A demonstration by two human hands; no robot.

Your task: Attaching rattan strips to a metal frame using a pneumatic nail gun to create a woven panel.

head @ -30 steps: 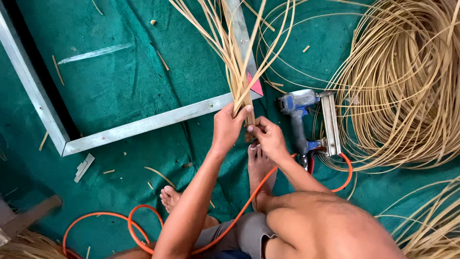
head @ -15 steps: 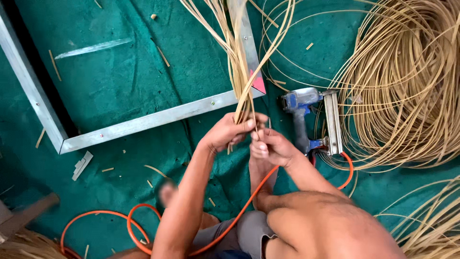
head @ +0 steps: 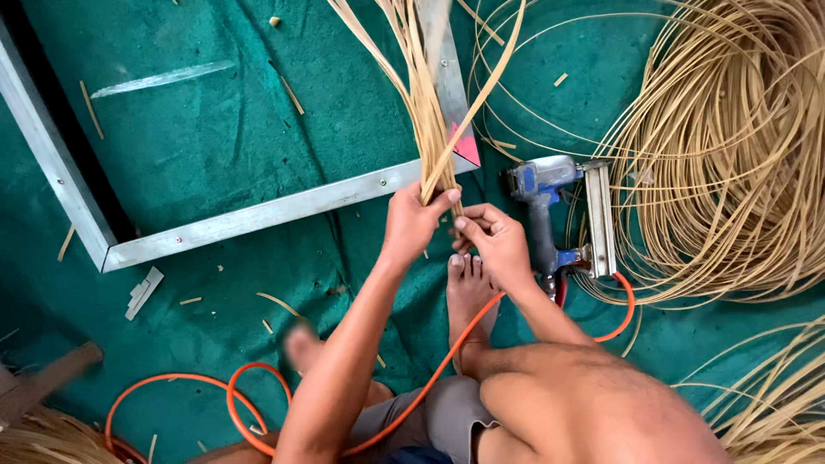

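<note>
The left hand is squeezing the strips in a bunch so they stay together over the frame. The right hand is pinching their ends, just beside the left. A nail gun is lying right of it.

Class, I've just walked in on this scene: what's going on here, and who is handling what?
A person sits on a green mat, seen from above. The left hand grips a bundle of rattan strips at its lower end, beside a grey metal frame. The right hand pinches at the strip ends just next to it. A blue pneumatic staple gun on an orange air hose lies right of the hands, next to a large coil of rattan.
</note>
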